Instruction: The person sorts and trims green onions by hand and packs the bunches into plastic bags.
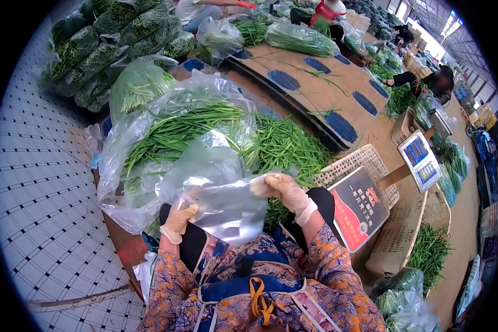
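Observation:
A clear plastic bag is stretched out flat between my gloved hands, just above my lap. My left hand is closed on its left edge. The bag's upper right corner is pinched in my right hand. Beyond it lies a large open plastic sack holding long green stalks, which look like garlic chives. More loose green stalks are heaped just past my right hand. The bag is see-through and creased, and its opening cannot be made out.
To the right stand a plastic crate, a sign board, a digital scale and a tall crate. Filled bags are stacked at the back left. A low wooden platform lies ahead. Other people work farther back.

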`<state>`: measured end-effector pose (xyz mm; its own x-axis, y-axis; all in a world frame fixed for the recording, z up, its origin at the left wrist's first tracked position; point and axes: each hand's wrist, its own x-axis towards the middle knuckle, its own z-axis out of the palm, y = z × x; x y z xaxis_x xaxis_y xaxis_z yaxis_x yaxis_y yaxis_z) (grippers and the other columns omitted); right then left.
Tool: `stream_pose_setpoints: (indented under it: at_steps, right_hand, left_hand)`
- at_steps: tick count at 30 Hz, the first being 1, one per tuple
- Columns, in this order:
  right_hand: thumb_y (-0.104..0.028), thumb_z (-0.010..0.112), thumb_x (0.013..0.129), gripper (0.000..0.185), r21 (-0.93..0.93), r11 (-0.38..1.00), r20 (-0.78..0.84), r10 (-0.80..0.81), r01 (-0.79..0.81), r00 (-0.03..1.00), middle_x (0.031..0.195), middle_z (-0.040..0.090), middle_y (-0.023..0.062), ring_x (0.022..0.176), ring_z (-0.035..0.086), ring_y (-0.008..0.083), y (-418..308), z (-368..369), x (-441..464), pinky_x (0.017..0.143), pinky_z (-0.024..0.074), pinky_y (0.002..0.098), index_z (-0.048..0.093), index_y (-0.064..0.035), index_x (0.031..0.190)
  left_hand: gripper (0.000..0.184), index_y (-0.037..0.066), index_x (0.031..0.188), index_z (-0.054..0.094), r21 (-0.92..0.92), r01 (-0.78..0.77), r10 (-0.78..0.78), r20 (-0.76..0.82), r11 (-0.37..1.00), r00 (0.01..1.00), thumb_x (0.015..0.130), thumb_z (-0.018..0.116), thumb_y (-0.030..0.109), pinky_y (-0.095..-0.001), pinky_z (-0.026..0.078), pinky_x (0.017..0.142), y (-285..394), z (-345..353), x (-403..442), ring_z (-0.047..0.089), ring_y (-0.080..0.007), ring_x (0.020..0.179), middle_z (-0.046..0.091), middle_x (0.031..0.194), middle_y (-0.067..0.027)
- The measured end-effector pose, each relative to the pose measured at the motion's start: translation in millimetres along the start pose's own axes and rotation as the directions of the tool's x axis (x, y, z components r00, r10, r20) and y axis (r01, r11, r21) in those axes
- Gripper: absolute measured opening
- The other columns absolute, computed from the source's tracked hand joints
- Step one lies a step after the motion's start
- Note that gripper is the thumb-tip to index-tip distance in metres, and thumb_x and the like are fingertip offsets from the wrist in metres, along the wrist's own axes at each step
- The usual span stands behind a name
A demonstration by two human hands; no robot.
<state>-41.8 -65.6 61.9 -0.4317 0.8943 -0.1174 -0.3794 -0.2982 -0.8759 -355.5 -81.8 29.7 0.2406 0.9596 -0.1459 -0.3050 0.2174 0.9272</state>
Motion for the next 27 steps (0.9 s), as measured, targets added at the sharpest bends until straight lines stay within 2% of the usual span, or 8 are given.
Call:
stream_pose_setpoints:
  at_steps: [3, 8, 13, 18, 20, 23, 25, 27]
  right_hand:
    - [-0.025, 0.055, 0.088, 0.028, -0.246, 0.962, -0.271, -0.182, 0.114, 0.945, 0.08, 0.064, 0.0055, 0.067, 0.06, 0.0128, -14, -13, 5, 0.063, 0.0482, 0.0233, 0.058, 0.0016, 0.096]
    - [-0.021, 0.061, 0.085, 0.023, -0.588, 0.799, -0.477, -0.468, 0.126, 0.744, 0.061, 0.053, -0.0009, 0.053, 0.045, 0.0059, -39, -10, -3, 0.048, 0.0365, 0.0209, 0.055, -0.0047, 0.07]
    - [-0.011, 0.062, 0.083, 0.017, -0.538, 0.813, -0.424, -0.49, 0.224, 0.762, 0.062, 0.052, -0.0023, 0.054, 0.045, 0.0044, -14, 13, 7, 0.048, 0.0377, 0.0187, 0.053, -0.0052, 0.07]
    - [-0.009, 0.063, 0.082, 0.013, -0.513, 0.785, -0.383, -0.57, 0.346, 0.727, 0.069, 0.052, -0.0025, 0.059, 0.044, 0.0038, -34, 33, -10, 0.05, 0.0369, 0.0191, 0.053, -0.0059, 0.073]
    - [-0.014, 0.064, 0.082, 0.018, -0.444, 0.868, -0.425, -0.421, 0.221, 0.801, 0.065, 0.05, -0.0037, 0.057, 0.043, 0.0037, -42, 32, -20, 0.05, 0.0364, 0.019, 0.052, -0.0061, 0.072]
    - [-0.021, 0.064, 0.083, 0.023, -0.657, 0.723, -0.481, -0.621, 0.216, 0.619, 0.062, 0.049, -0.0038, 0.055, 0.042, 0.0041, -34, 11, -24, 0.049, 0.0357, 0.0195, 0.051, -0.0068, 0.07]
    - [-0.024, 0.062, 0.083, 0.02, -0.443, 0.836, -0.585, -0.543, 0.323, 0.602, 0.065, 0.052, -0.0009, 0.058, 0.048, 0.0077, -40, -16, -43, 0.052, 0.04, 0.0224, 0.055, -0.0052, 0.079]
    - [-0.026, 0.063, 0.081, 0.024, -0.64, 0.751, -0.472, -0.551, 0.162, 0.688, 0.069, 0.054, 0.0024, 0.064, 0.052, 0.0111, -39, -21, -47, 0.059, 0.0438, 0.0253, 0.056, -0.0036, 0.088]
  left_hand:
    - [0.035, 0.001, 0.111, 0.055, 0.26, 0.081, -0.031, -0.189, 0.962, 0.981, 0.077, 0.063, 0.007, -0.019, 0.036, 0.046, -10, -17, 17, 0.046, -0.0071, 0.055, 0.054, 0.074, 0.0005]
    - [0.006, 0.005, 0.088, 0.057, 0.391, -0.236, 0.417, -0.485, 0.89, 0.769, 0.083, 0.058, 0.008, -0.0194, 0.037, 0.049, 31, 35, 12, 0.043, -0.0056, 0.053, 0.051, 0.067, 0.0024]
    - [0.025, 0.005, 0.103, 0.06, 0.688, -0.666, 0.74, 0.281, 0.288, 0.611, 0.079, 0.063, 0.011, -0.0305, 0.047, 0.075, 47, 147, -11, 0.057, -0.0201, 0.082, 0.058, 0.097, -0.0097]
    - [0.025, 0.002, 0.103, 0.058, 0.565, -0.581, 0.607, 0.169, 0.586, 0.776, 0.082, 0.062, 0.015, -0.0288, 0.048, 0.076, 29, 190, 30, 0.057, -0.0176, 0.084, 0.052, 0.109, -0.0103]
    - [0.02, 0.002, 0.1, 0.058, 0.098, -0.276, 0.248, 0.231, 0.956, 0.941, 0.086, 0.059, 0.016, -0.0249, 0.048, 0.069, 14, 187, 49, 0.056, -0.0105, 0.075, 0.059, 0.085, -0.0045]
    - [0.012, 0.003, 0.095, 0.056, 0.018, -0.256, 0.246, 0.214, 0.967, 0.945, 0.087, 0.055, 0.012, -0.0235, 0.048, 0.066, 7, 176, 57, 0.055, -0.0091, 0.07, 0.056, 0.082, -0.0024]
    - [0.005, 0.004, 0.089, 0.056, 0.068, -0.295, 0.295, 0.015, 0.953, 0.955, 0.088, 0.054, 0.008, -0.023, 0.048, 0.063, 21, 152, 63, 0.054, -0.0082, 0.067, 0.056, 0.075, -0.0016]
    - [0.008, 0.004, 0.09, 0.055, 0.108, -0.243, 0.234, 0.089, 0.964, 0.968, 0.087, 0.055, 0.011, -0.0224, 0.048, 0.068, 16, 155, 60, 0.054, -0.0082, 0.074, 0.057, 0.079, -0.0017]
